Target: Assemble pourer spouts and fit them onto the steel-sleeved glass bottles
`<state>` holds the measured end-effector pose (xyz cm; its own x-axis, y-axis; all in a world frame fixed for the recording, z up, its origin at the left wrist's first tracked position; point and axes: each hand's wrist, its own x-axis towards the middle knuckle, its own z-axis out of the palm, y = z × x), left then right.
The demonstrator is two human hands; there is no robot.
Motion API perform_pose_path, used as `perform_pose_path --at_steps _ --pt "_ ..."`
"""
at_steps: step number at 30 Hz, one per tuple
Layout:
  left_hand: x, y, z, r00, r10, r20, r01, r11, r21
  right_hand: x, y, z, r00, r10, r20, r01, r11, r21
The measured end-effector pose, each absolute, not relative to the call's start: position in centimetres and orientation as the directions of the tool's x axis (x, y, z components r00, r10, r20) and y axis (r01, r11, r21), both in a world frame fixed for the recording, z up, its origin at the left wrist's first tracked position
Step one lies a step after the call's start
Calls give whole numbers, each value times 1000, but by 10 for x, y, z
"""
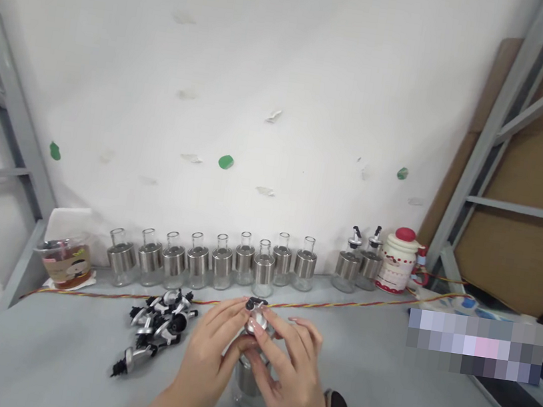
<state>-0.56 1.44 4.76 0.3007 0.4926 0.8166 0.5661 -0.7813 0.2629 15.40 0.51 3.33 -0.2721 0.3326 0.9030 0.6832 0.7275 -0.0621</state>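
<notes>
A glass bottle with a steel sleeve [249, 381] stands upright on the grey table in front of me. At its mouth is a silver and black pourer spout [257, 321]. My left hand [215, 344] grips the spout from the left, its thumb and fingers closed around it. From the right, my right hand [286, 366] pinches the same spout, with the thumb low by the bottle's neck. The fingers hide how deep the spout sits in the neck. Left of my hands lies a pile of loose pourer spouts [161, 323].
A row of sleeved bottles without spouts [197, 262] lines the wall. Two bottles with spouts [347, 268] stand by a white and red jar [395, 265]. A cup of amber drink [66, 262] is at the left. A twisted cord [328, 306] crosses the table.
</notes>
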Motion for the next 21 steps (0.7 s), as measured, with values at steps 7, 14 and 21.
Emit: perform_pose_path --at_steps 7,14,21 --pt "-5 11 55 136 848 511 203 -529 824 162 4 35 -253 712 655 344 699 -627" --pt "-9 1 72 295 846 445 284 -522 804 156 7 29 -602 776 191 28 259 -965" --pt "-5 6 36 195 563 803 656 -683 320 134 -5 17 -244 820 518 119 555 -823"
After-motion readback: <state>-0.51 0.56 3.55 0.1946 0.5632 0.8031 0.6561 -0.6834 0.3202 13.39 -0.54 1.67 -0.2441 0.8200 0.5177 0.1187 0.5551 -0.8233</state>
